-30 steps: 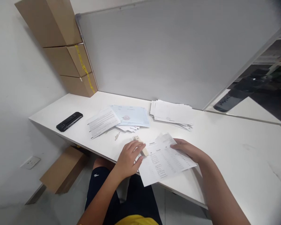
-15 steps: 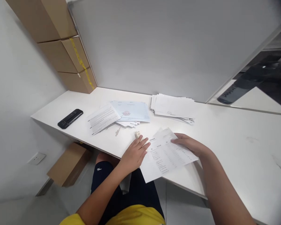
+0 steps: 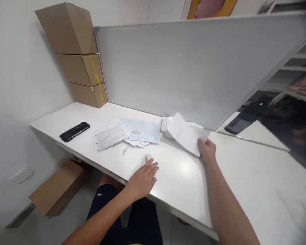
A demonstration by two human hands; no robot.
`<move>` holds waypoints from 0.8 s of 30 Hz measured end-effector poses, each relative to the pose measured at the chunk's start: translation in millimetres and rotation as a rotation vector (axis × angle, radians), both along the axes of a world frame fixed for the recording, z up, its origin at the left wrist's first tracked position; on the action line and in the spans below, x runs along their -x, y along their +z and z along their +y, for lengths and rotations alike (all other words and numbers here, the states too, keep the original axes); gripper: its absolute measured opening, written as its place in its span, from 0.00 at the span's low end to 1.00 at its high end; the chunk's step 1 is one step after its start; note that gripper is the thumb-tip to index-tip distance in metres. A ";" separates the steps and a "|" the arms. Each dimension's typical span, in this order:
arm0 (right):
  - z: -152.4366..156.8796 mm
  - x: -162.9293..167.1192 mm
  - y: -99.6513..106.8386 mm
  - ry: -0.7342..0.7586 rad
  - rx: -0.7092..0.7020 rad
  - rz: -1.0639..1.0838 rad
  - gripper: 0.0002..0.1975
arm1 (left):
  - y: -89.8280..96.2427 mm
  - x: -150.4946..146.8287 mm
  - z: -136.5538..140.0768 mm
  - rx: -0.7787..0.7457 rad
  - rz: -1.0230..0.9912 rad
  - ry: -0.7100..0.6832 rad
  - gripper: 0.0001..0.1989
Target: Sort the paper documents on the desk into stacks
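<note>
My right hand (image 3: 207, 149) grips printed white paper sheets (image 3: 185, 136) by their right-hand corner, thumb and fingers closed. The sheets are tilted and cover much of the white paper stack (image 3: 164, 124) at the back of the table. My left hand (image 3: 142, 179) rests near the table's front edge, fingers stretched out and slightly apart. Just beyond its fingertips a small cream-coloured object (image 3: 148, 157) pokes out; part of it is hidden under the fingers, and its kind is unclear. Left of the stack lie a light-blue document with a red stamp (image 3: 142, 131) and a printed page (image 3: 111, 135).
A black phone-like device (image 3: 74, 131) lies on the white table (image 3: 178, 183) at the left. Cardboard boxes (image 3: 85, 69) are stacked at the back left corner, along a grey partition (image 3: 155, 68). Another cardboard box (image 3: 58, 189) is on the floor, near a wall socket (image 3: 21, 175).
My right hand has carried the sheets from beside my left hand, away from me, to over the back stack. My left hand stays by the cream-coloured object. The view has tilted up.
</note>
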State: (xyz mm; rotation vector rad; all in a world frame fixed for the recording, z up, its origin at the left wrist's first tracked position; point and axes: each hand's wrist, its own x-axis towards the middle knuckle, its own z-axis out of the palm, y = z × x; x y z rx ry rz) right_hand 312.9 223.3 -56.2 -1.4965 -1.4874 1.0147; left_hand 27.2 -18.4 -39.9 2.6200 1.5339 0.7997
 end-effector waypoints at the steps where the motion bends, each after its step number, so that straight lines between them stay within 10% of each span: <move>1: 3.9 2.7 1.7 -0.096 -0.070 -0.121 0.25 | -2.7 -0.5 0.7 -0.014 0.007 0.004 0.21; 7: 6.2 14.5 9.4 -0.468 -0.441 -0.472 0.23 | -17.3 -4.1 7.0 -0.041 0.029 0.038 0.22; 11: -25.0 34.3 23.9 -0.210 -0.599 -0.608 0.17 | -16.9 -3.7 6.4 -0.020 0.020 0.046 0.22; 16: -50.9 73.7 13.4 0.210 -0.472 -0.757 0.21 | -16.1 -5.0 5.5 0.018 0.026 0.043 0.22; 24: -16.4 73.6 -27.9 0.192 -0.552 -0.816 0.16 | -12.0 20.1 8.4 0.066 -0.142 0.195 0.32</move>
